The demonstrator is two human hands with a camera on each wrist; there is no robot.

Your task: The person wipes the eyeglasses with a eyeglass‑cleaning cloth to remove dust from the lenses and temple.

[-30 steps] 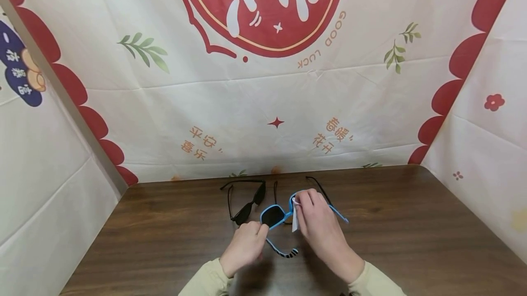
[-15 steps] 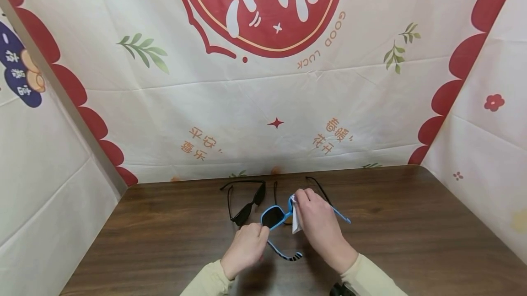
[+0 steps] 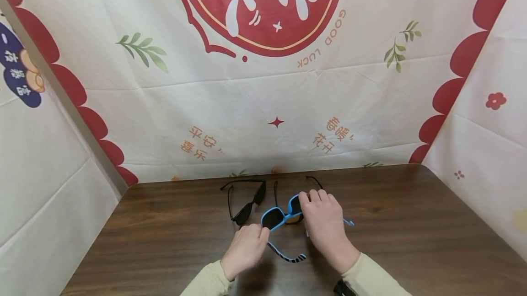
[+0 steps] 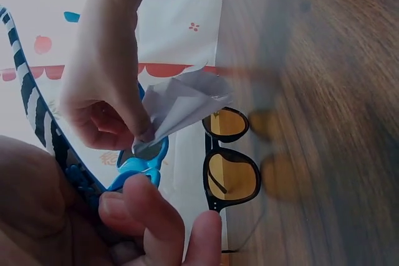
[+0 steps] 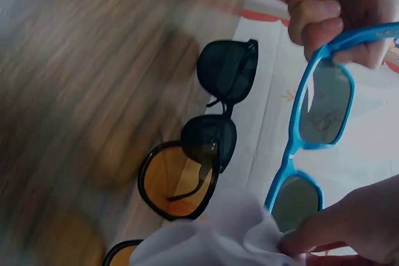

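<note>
Blue sunglasses (image 3: pixel 272 218) sit above the table (image 3: pixel 164 241) in the head view, spanning left hand (image 3: pixel 246 244) and right hand (image 3: pixel 328 223). Since half a second ago, the right hand has shifted outward, baring more of the far lens (image 3: pixel 294 205); that lens seems to be the one being wiped, the job probably unfinished.

Left wrist view: the right hand's thumb and fingers are pinched together on a cloth (image 4: pixel 187 103), which flares out loose beside the frame. Amber glasses (image 4: pixel 254 177) rest nearby.

Right wrist view: the left hand's thumb and finger clamp the blue frame at its hinge corner. The cloth bunches near the lower lens; whether it presses there, I cannot tell. Black sunglasses (image 5: pixel 225 70) lie beyond.
</note>
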